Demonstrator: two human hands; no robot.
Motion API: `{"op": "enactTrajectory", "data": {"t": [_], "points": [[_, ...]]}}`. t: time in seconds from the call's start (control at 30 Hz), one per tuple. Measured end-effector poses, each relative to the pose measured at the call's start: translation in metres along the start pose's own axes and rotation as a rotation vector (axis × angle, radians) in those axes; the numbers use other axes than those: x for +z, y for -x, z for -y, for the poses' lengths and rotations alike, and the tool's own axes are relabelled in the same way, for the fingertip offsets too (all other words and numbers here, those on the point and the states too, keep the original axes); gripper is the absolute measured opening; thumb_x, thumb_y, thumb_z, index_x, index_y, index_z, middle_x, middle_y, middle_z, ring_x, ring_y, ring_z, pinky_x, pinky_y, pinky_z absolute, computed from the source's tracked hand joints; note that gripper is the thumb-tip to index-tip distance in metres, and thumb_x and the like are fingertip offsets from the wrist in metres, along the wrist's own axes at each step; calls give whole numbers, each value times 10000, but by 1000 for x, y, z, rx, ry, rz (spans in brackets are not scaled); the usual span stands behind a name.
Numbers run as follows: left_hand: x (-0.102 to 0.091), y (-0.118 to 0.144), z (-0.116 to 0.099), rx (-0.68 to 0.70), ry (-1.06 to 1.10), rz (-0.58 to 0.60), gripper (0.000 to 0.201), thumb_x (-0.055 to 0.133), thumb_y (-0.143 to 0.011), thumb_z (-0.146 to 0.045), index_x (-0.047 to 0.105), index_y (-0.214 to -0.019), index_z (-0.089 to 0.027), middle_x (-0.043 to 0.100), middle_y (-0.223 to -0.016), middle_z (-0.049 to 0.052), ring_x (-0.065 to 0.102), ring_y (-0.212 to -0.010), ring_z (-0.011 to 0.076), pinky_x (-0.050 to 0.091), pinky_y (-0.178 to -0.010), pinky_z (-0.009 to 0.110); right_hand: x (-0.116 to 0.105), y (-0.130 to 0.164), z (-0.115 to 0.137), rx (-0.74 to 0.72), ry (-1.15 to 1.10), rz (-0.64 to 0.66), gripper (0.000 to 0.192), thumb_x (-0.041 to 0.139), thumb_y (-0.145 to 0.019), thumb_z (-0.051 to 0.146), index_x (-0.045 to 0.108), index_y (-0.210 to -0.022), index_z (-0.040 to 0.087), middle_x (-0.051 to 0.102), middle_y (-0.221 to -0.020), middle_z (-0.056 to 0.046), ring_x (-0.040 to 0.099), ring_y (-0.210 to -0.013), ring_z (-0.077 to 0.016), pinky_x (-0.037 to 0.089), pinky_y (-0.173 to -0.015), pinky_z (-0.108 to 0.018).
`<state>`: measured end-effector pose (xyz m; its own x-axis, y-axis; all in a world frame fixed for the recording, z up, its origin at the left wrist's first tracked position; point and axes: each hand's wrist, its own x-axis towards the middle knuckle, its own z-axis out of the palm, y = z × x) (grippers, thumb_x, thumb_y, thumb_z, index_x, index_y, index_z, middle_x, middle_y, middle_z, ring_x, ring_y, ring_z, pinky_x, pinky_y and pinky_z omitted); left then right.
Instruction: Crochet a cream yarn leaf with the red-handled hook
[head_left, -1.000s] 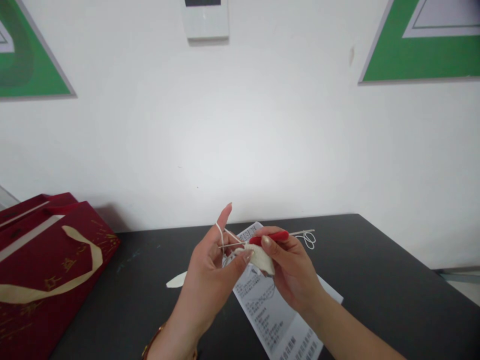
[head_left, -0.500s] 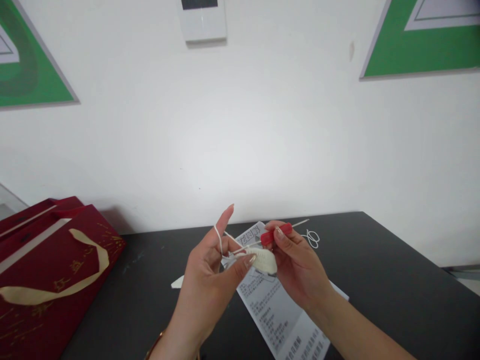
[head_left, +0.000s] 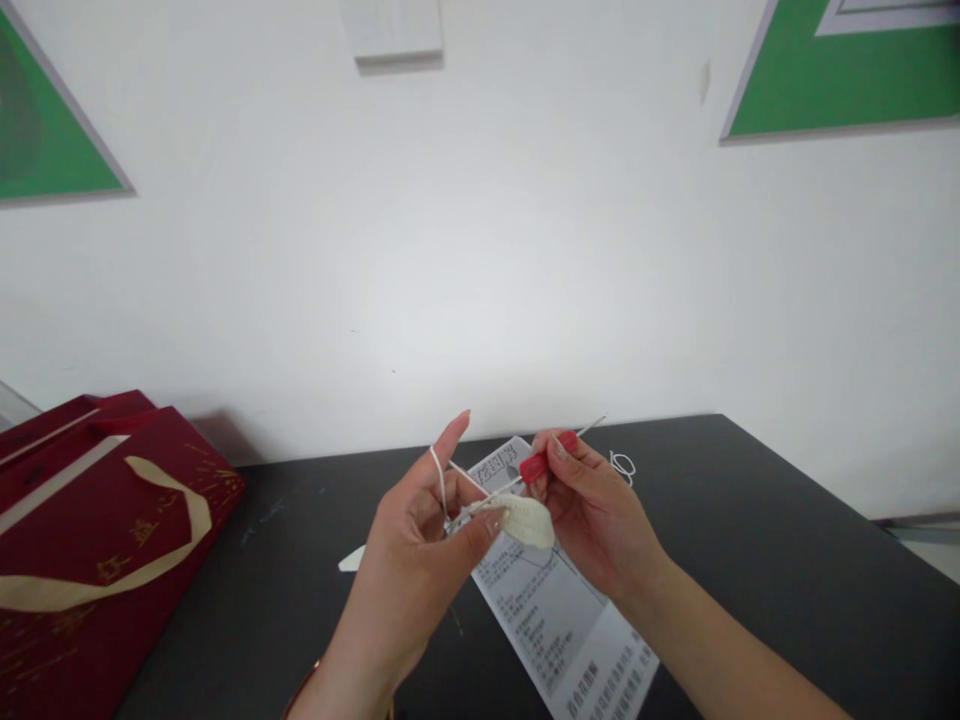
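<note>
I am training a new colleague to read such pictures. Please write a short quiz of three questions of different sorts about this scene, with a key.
1. True or false: the right hand holds a crochet hook with a blue handle.
2. Multiple choice: which thing lies on the black table under the hands? A) a printed paper sheet B) a pair of scissors C) a ball of wool
3. Fill in: the white yarn runs over the raised index finger of the ___ hand.

Key:
1. False; the handle is red.
2. A.
3. Left; it also pinches the cream crochet piece.
</note>
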<state>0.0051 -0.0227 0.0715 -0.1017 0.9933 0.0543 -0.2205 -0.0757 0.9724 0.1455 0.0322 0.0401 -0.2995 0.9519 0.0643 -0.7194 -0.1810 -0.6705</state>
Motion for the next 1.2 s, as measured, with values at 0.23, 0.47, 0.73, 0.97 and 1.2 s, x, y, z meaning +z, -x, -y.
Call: {"op": "enactTrajectory", "data": {"t": [0.23,0.47,0.73,0.97,1.2], "points": [[1,3,0,-26,-32,28,819,772,-687,-201,406,-1419,-239,605,-658,-48,535,-621,109,409,-635,246,-5,-1,6,-105,110,128,143,716,-789,308,677,-731,184,650,-630,15,550,-515,-90,462,-531,-207],[-3,4,2,-24,-99,66,823,736,-730,-197,340,-1451,-235,626,-678,-34,562,-644,125,433,-659,269,-10,-2,16,-219,262,181,145,683,-822,311,685,-731,198,654,-651,0,555,-534,-110,451,-515,-233],[-6,4,4,-7,-141,81,810,708,-751,-189,320,-1460,-241,634,-694,-28,570,-651,126,445,-673,274,-15,-1,22,-350,344,256,110,687,-822,298,698,-763,206,659,-684,-7,591,-605,-131,468,-526,-246],[-5,4,5,20,-175,70,795,697,-770,-208,305,-1461,-248,618,-694,-41,556,-651,118,436,-679,266,-17,3,24,-509,474,307,101,648,-854,278,697,-810,201,649,-698,-19,598,-629,-145,486,-554,-276],[-7,3,8,46,-187,43,785,701,-761,-209,328,-1451,-242,605,-683,-49,552,-639,109,444,-673,256,-14,8,24,-660,550,334,80,629,-863,231,695,-839,192,631,-711,-25,581,-641,-153,454,-530,-277]]}}
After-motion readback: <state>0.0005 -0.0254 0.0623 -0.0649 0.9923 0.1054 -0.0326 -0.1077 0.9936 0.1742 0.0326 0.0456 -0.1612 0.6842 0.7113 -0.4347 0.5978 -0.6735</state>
